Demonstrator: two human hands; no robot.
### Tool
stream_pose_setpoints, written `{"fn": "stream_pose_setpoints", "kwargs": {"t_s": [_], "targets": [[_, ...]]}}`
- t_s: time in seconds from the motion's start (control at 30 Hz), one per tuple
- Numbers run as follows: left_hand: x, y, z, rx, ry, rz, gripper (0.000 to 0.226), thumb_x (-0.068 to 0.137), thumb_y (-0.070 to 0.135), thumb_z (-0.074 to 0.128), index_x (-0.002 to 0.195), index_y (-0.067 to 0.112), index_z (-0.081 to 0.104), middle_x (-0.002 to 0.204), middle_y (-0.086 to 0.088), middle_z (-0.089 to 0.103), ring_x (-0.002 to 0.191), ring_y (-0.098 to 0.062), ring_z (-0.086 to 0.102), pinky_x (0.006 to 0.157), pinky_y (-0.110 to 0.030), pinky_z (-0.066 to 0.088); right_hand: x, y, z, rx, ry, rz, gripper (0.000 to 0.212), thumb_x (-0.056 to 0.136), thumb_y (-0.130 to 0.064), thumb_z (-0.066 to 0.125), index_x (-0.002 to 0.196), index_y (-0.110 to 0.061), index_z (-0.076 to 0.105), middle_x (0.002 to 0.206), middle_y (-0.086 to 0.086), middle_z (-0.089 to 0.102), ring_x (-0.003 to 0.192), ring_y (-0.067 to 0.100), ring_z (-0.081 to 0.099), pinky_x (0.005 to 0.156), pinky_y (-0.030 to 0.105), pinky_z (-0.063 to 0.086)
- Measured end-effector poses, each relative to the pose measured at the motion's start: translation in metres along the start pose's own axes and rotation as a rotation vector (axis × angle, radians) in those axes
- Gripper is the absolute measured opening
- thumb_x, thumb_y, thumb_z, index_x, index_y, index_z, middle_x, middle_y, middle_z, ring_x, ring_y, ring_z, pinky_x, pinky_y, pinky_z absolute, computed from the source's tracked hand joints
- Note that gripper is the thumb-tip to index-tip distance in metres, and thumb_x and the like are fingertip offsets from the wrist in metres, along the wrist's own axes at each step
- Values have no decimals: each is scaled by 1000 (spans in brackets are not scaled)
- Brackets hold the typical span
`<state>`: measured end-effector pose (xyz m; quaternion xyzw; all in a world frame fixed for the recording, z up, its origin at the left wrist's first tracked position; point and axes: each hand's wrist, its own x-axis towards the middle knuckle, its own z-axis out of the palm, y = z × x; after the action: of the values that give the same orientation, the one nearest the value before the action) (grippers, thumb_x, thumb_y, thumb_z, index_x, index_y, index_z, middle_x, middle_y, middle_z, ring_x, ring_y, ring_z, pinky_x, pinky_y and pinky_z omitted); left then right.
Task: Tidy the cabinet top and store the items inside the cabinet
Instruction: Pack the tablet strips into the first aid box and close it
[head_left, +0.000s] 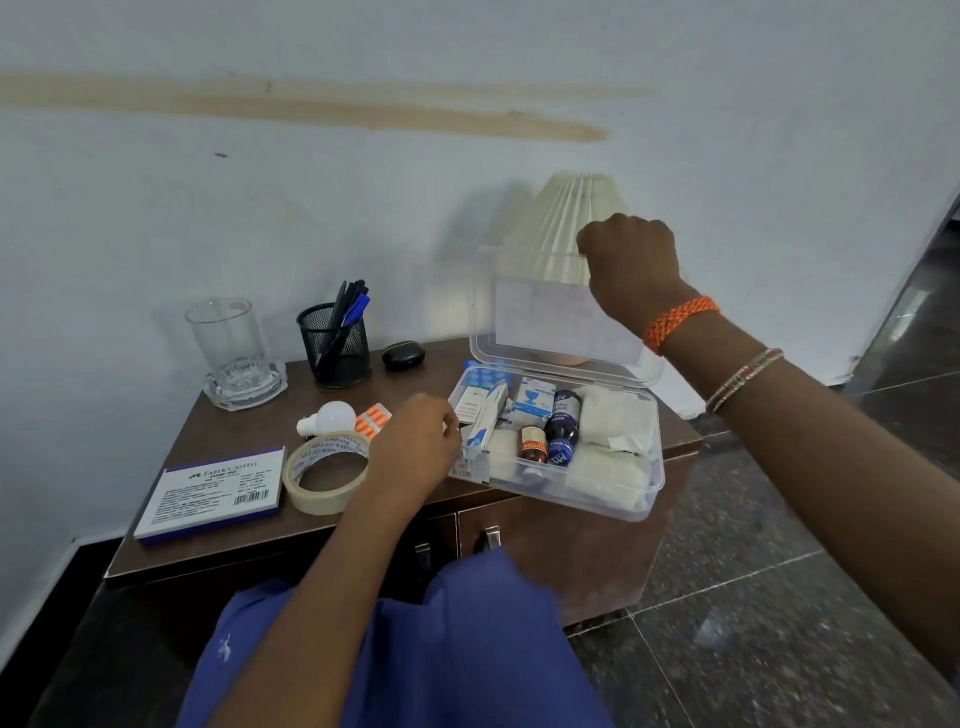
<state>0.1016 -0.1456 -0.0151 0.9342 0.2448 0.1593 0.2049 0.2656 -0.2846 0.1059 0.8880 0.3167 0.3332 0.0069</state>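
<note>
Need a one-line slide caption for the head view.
Right hand holds the lid of a clear medicine box open on the cabinet top while the left hand reaches its edge.

Orange wristband (681, 322), blue clothing (457, 649).

Soft even indoor light, faint shadows, wide-angle bending at edges.

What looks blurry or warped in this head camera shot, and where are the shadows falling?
Head view: wide-angle bend curves the wall stain and floor tiles; the left hand is slightly motion-blurred at the fingers, the right hand on the clear lid is sharper; soft light casts a faint lamp shade shadow leftward on the wall; the glass shows mild glare.
</note>
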Motion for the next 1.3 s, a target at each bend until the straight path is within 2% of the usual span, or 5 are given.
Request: {"fn": "stream_pose_setpoints", "kwargs": {"t_s": [0.23, 0.43, 0.67, 1.0, 1.3], "targets": [[-3, -4, -2, 66, -51, -164, 22, 90, 34, 51, 93, 15, 60, 84, 0, 57, 81, -18, 53, 70, -33, 43, 5, -2, 27, -69, 58, -68, 20, 74, 9, 50, 64, -7, 45, 68, 11, 52, 75, 27, 44, 77, 40, 34], [-3, -3, -3, 77, -65, -200, 23, 88, 34, 52, 96, 14, 60, 91, -3, 60, 83, -20, 54, 71, -33, 42, 5, -5, 50, -68, -126, 16, 49, 84, -11, 55, 129, 5, 45, 112, 18, 60, 107, 35, 55, 103, 48, 32], [-4, -6, -4, 41, -67, -130, 16, 89, 29, 52, 89, 16, 60, 87, 0, 59, 82, -18, 55, 71, -34, 46, 6, -4, 51, -63, -185, 31, 64, 87, -16, 53, 143, 3, 28, 142, 21, 42, 132, 33, 40, 114, 51, 20], [10, -50, -41, -273, 407, -50, 23, 84, 9, 54, 100, 22, 64, 83, 7, 61, 74, -10, 55, 64, -26, 44, 10, -73, -9, 336, 120, -88, 41, 78, -10, 50, 118, -15, 59, 115, 8, 62, 115, 28, 52, 110, 49, 14], [25, -88, -47, -181, 404, -183, 32, 87, 1, 47, 112, 15, 61, 109, -5, 64, 96, -19, 59, 78, -33, 48, 29, -189, 33, 437, -805, -343, 43, 86, -12, 62, 129, -12, 57, 134, 11, 55, 121, 30, 53, 103, 41, 43]]}}
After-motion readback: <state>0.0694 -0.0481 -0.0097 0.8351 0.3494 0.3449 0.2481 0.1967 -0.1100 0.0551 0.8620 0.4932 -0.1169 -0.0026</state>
